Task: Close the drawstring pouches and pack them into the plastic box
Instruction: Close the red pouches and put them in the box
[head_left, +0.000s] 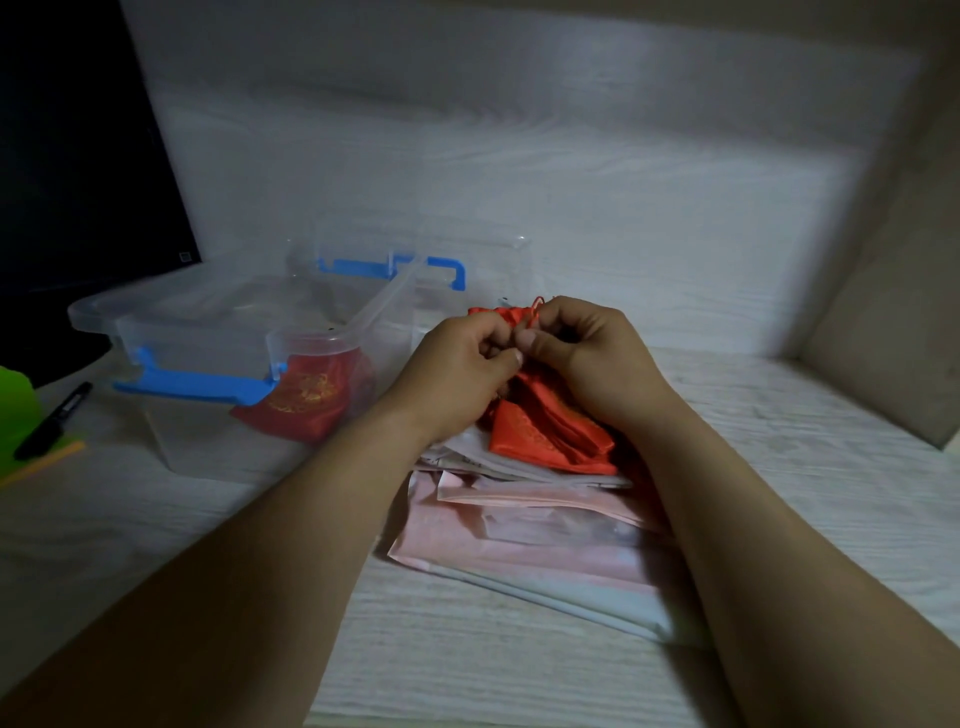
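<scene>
Inside plastic box (374, 306), gold-printed red pouch (306, 400)

From my feed I see a pale worktop (467, 649) with a white wood-grain surface, dimly lit. Behind it rises a white back wall (519, 156) of the same grain, with a brighter patch of light across its middle. A beige side panel (893, 312) closes the right. A dark monitor (78, 156) stands far left.

Dim, bluish light leaves everything murky, brightest on the wall (519, 182) behind the plastic box (384, 296), near-black left of it, with wide-angle bending and softness at the frame edges.
</scene>
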